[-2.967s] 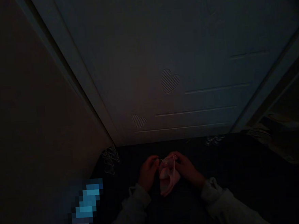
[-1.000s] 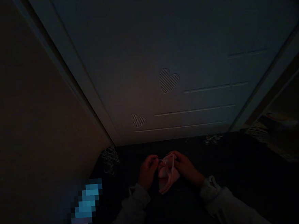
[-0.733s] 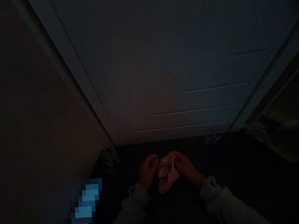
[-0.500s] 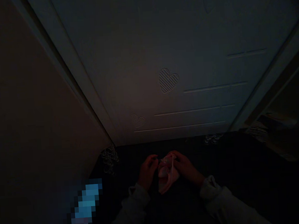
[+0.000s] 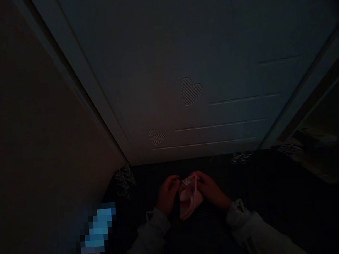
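Observation:
A small pink piece, looking like folded soft cloth [image 5: 191, 205], is between my two hands above the dark surface. Its upper end bears something shiny [image 5: 186, 182], too dim to name. My right hand [image 5: 211, 188] grips the cloth along its upper right edge, thumb and fingers closed. At the upper left of it, my left hand [image 5: 166, 193] has thumb and forefinger curled together beside the shiny part. Whatever is in that pinch is too dark to make out.
A pale panel with carved hearts [image 5: 191, 91] stands behind the dark surface [image 5: 208, 232]. Clusters of shiny rings lie at its left [image 5: 124, 180] and right [image 5: 241, 157]. A blurred bright blue patch [image 5: 96, 236] is at lower left, dim items [image 5: 292, 146] at right.
The light on the panel and hands has grown slightly dimmer. Both hands and the pink cloth stay nearly in place.

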A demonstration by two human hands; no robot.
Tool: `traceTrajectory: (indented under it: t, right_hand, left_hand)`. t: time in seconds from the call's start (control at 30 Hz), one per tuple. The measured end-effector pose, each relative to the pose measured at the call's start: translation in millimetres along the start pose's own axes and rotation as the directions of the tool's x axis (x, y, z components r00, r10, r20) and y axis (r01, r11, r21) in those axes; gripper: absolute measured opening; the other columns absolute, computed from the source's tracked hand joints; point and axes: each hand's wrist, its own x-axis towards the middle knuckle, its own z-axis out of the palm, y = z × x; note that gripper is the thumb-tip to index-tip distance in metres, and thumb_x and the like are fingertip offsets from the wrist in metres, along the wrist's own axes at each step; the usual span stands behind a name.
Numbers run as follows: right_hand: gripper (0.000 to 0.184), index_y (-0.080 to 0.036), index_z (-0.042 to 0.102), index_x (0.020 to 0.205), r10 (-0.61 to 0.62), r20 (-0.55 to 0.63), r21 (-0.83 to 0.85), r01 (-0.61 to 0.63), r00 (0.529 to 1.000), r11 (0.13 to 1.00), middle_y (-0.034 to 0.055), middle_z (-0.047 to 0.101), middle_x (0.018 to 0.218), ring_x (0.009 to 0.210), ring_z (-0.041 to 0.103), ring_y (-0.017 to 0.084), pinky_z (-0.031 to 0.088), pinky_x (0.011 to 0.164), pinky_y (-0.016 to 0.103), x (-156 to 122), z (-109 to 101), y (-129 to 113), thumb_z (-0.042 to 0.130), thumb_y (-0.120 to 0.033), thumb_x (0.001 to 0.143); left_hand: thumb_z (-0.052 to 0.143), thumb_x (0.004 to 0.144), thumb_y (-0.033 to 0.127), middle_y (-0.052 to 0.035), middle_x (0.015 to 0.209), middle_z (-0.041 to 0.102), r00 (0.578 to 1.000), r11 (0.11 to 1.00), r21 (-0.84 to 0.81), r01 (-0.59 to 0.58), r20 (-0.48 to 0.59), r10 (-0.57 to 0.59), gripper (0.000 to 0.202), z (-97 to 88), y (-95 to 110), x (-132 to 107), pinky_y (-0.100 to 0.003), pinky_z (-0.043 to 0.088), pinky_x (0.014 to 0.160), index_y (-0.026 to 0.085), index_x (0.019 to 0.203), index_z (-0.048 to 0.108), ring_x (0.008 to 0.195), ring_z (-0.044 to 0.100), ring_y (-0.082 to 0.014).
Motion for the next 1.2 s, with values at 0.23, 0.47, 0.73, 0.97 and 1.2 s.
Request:
traceTrajectory:
  t: [0.23, 0.47, 0.73, 0.97, 1.2]
  right_hand:
    - [0.013, -0.017, 0.055, 0.078, 0.004, 0.006, -0.005, -0.004, 1.000, 1.000, 0.0005, 0.058, 0.075, 0.073, 0.052, 0.015, 0.040, 0.066, 0.026, 0.0, 0.0, 0.5, 0.048, -0.025, 0.070]
    - [0.012, -0.017, 0.055, 0.077, 0.006, -0.003, -0.022, -0.006, 1.000, 1.000, 0.0006, 0.058, 0.076, 0.074, 0.052, 0.015, 0.040, 0.068, 0.027, 0.2, 0.2, 1.2, 0.048, -0.024, 0.070]
    - [0.013, -0.017, 0.055, 0.078, -0.012, 0.015, -0.036, 0.013, 1.000, 0.999, 0.0007, 0.057, 0.076, 0.074, 0.052, 0.015, 0.040, 0.068, 0.027, 0.1, -0.9, 1.5, 0.048, -0.025, 0.072]
    - [0.014, -0.017, 0.054, 0.078, -0.015, 0.024, -0.013, 0.016, 1.000, 1.000, 0.0005, 0.057, 0.075, 0.074, 0.052, 0.015, 0.040, 0.067, 0.027, 0.5, -0.3, 2.8, 0.047, -0.027, 0.072]
    - [0.014, -0.017, 0.053, 0.078, 0.017, 0.028, -0.009, -0.017, 0.999, 1.000, 0.0005, 0.056, 0.075, 0.073, 0.052, 0.015, 0.040, 0.066, 0.026, -0.9, 0.0, -1.0, 0.048, -0.028, 0.071]
  left_hand:
    - [0.049, 0.072, 0.037, -0.0029, 0.075, 0.058, 1.000, 1.000, 0.009, -0.003, -0.003, 0.003, 0.032, -0.2, 1.6, -0.4, -0.025, 0.042, 0.064, 0.015, 0.095, 0.055, 0.070, 0.053, -0.0136]
    - [0.050, 0.071, 0.036, -0.0037, 0.079, 0.059, 1.000, 1.000, 0.010, 0.004, -0.014, -0.004, 0.032, -0.3, 1.6, 0.1, -0.026, 0.042, 0.067, 0.016, 0.095, 0.055, 0.072, 0.054, -0.0140]
    - [0.048, 0.073, 0.037, -0.0032, 0.078, 0.058, 1.000, 0.999, 0.035, -0.003, -0.003, 0.003, 0.032, -0.8, 0.2, -0.4, -0.026, 0.042, 0.067, 0.016, 0.096, 0.055, 0.073, 0.054, -0.0143]
    - [0.048, 0.073, 0.038, -0.0025, 0.077, 0.057, 1.000, 1.000, 0.021, -0.013, -0.003, 0.013, 0.033, -0.6, -2.0, 0.8, -0.025, 0.041, 0.065, 0.016, 0.096, 0.054, 0.071, 0.053, -0.0134]
    - [0.047, 0.073, 0.038, -0.0035, 0.078, 0.058, 1.000, 0.999, 0.039, -0.012, -0.002, 0.012, 0.034, -0.9, -3.1, 1.6, -0.026, 0.042, 0.067, 0.015, 0.097, 0.054, 0.074, 0.054, -0.0142]
